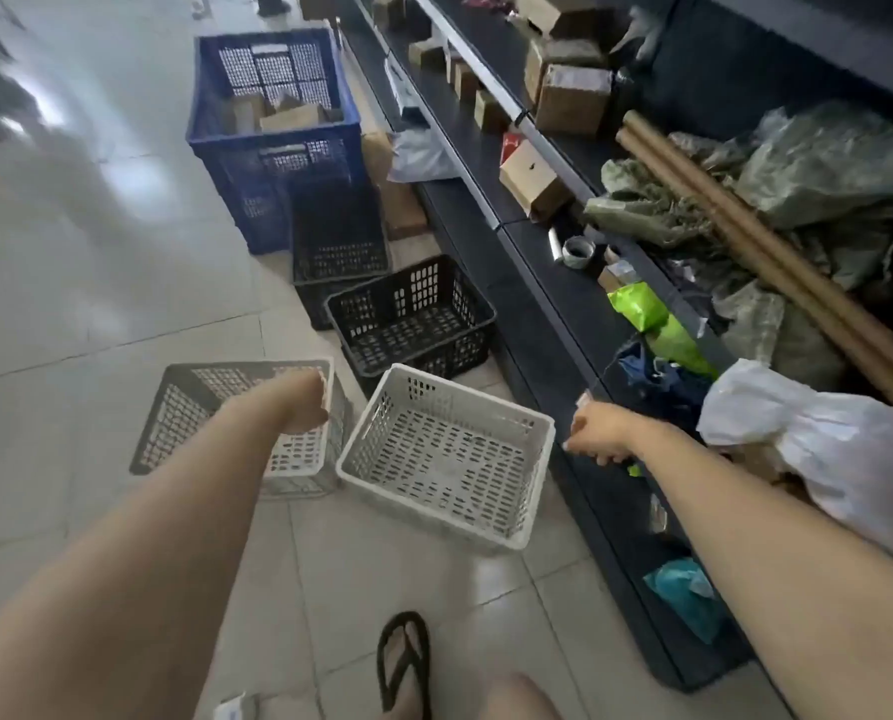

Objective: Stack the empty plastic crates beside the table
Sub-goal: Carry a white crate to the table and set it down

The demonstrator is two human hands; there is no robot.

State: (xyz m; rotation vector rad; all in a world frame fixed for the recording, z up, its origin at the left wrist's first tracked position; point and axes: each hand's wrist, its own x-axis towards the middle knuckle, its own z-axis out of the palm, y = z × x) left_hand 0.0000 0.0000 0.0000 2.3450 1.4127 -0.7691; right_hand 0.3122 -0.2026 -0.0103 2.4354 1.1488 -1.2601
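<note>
We see the white crate [442,457] on the floor [70,283] beside the table [579,314]. Our left hand [304,402] grips the rim of the grey crate [236,423] just left of it. Our right hand [597,431], fingers curled and holding nothing, hovers just right of the white crate.

The left hand [307,402] curls out of sight over the far rim of the left white crate [200,423], its fingers hidden, so the grip itself cannot be confirmed. The forearm covers much of that crate's floor. The right hand [597,428] is blurred, and whether it holds anything is unclear. A black crate [338,246] sits partly behind another black crate [413,319]. The blue crate [273,132] hides its lower contents. One sandalled foot [405,667] is cut by the bottom edge.
</note>
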